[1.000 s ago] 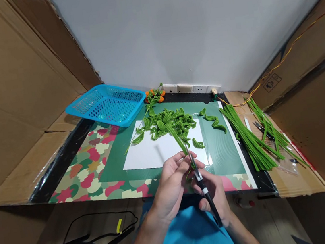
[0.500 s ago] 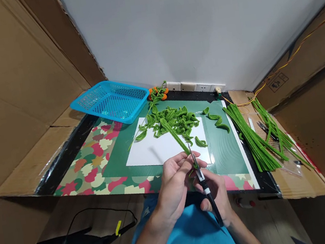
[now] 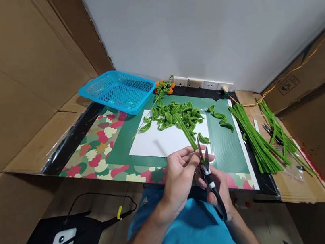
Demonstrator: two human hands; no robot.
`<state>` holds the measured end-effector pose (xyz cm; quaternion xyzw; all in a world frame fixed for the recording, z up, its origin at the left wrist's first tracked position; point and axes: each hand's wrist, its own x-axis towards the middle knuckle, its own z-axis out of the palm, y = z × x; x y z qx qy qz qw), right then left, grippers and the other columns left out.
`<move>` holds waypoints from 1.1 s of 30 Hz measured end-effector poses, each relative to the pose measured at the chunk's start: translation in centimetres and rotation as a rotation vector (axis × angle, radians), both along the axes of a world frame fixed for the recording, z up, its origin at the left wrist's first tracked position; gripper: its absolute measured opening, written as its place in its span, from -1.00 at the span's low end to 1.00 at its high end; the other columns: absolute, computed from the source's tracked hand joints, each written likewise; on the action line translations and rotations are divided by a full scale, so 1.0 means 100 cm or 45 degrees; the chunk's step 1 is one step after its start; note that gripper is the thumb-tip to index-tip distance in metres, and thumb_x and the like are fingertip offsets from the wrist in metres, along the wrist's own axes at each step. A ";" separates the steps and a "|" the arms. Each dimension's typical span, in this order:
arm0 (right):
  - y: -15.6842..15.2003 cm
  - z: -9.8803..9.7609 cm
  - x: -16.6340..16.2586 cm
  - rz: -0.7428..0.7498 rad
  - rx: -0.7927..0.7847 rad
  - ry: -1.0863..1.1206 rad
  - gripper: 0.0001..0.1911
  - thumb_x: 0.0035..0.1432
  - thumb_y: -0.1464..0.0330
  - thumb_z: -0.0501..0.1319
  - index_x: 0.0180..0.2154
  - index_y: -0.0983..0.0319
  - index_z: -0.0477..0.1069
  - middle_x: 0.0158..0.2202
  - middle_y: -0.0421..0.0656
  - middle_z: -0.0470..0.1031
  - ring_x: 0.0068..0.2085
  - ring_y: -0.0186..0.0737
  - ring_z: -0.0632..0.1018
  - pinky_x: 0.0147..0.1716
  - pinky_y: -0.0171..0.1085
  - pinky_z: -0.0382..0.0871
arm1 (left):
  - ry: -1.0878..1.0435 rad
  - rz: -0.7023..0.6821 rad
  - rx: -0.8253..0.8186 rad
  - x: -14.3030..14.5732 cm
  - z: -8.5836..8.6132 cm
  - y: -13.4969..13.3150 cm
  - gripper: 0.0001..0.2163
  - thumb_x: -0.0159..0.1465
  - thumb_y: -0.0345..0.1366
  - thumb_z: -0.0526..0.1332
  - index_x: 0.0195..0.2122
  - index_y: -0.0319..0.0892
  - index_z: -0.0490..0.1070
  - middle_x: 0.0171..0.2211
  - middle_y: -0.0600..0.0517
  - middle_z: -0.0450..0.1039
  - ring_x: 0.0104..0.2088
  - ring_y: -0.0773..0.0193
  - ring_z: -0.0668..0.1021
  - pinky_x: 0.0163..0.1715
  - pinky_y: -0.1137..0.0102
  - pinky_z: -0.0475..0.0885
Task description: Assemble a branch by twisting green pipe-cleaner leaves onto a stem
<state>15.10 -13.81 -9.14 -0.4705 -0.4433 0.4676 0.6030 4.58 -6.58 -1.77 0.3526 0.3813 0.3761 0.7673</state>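
My left hand (image 3: 182, 174) pinches the lower end of a bundle of green pipe cleaners (image 3: 185, 131), which points up and away over the table. In my right hand (image 3: 219, 187) are black-handled scissors (image 3: 210, 180), their blades parted around the near end of the bundle, close to my left fingertips. Just beyond lies a heap of green pipe-cleaner leaves (image 3: 176, 113) on a white sheet (image 3: 146, 145). Several more curled leaves (image 3: 220, 118) lie in a row on the green mat (image 3: 224, 149) to the right.
A blue plastic basket (image 3: 121, 93) stands at the back left, beside orange flowers (image 3: 164, 87) with green stems. Long green pipe cleaners (image 3: 257, 140) lie at the right edge, near dark pliers (image 3: 270, 132) on cardboard. Cardboard walls flank both sides; wall sockets (image 3: 195, 83) line the back.
The scissor blades have parted, having been nearly closed. The camera view has shifted, so the table and basket appear moved in the picture. Both hands keep their holds.
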 end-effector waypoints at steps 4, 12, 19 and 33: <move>-0.004 -0.007 0.002 -0.012 -0.021 -0.021 -0.22 -0.10 -0.40 0.33 -0.38 0.18 0.32 -0.50 -0.29 0.15 -0.45 -0.31 0.11 -0.45 -0.26 -0.02 | -0.005 0.002 0.028 0.002 -0.001 -0.002 -0.58 0.23 -0.06 0.45 -0.07 -0.33 0.61 -0.20 -0.25 0.71 -0.59 0.27 0.59 -0.73 0.49 0.47; -0.003 -0.010 0.001 -0.017 0.002 -0.007 -0.22 -0.10 -0.39 0.36 -0.40 0.19 0.27 -0.49 -0.30 0.16 -0.45 -0.33 0.11 -0.44 -0.27 -0.02 | -0.007 -0.007 0.055 0.001 -0.001 -0.003 -0.54 0.23 -0.01 0.45 -0.06 -0.35 0.61 -0.21 -0.27 0.70 -0.60 0.30 0.56 -0.72 0.49 0.48; -0.004 -0.009 0.000 -0.022 0.010 0.023 -0.25 -0.08 -0.35 0.38 -0.39 0.19 0.30 -0.48 -0.29 0.17 -0.44 -0.33 0.11 -0.45 -0.28 -0.04 | -0.016 -0.006 0.046 0.001 -0.003 -0.002 -0.52 0.23 -0.02 0.46 -0.01 -0.33 0.60 -0.28 -0.21 0.68 -0.58 0.28 0.57 -0.72 0.49 0.50; 0.002 -0.003 -0.010 -0.115 0.065 0.027 -0.19 -0.13 -0.32 0.44 -0.14 0.23 0.50 -0.40 -0.20 0.33 -0.39 -0.25 0.30 -0.41 -0.27 0.25 | -0.051 0.122 0.117 0.001 -0.010 -0.006 -0.68 0.32 -0.15 0.40 -0.01 -0.27 0.59 -0.43 0.02 0.51 -0.56 0.42 0.45 -0.61 0.57 0.44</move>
